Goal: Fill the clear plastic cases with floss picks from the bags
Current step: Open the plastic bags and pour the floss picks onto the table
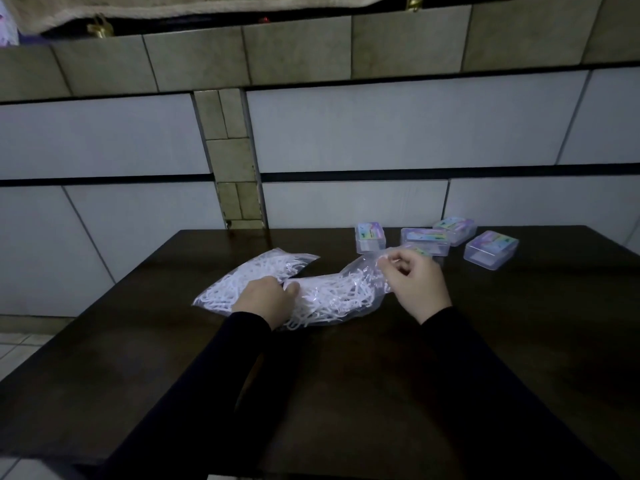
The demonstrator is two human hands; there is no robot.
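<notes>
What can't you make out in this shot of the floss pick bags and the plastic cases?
- Head view: a fifth case is mostly behind the right hand.
- Labels on the clear cases are too small and dim to read.
- The near bag: its opening is hidden by the right hand's fingers.
- The far bag: its near end sits under the left hand.

Head view looks down, close over table (346, 393).
</notes>
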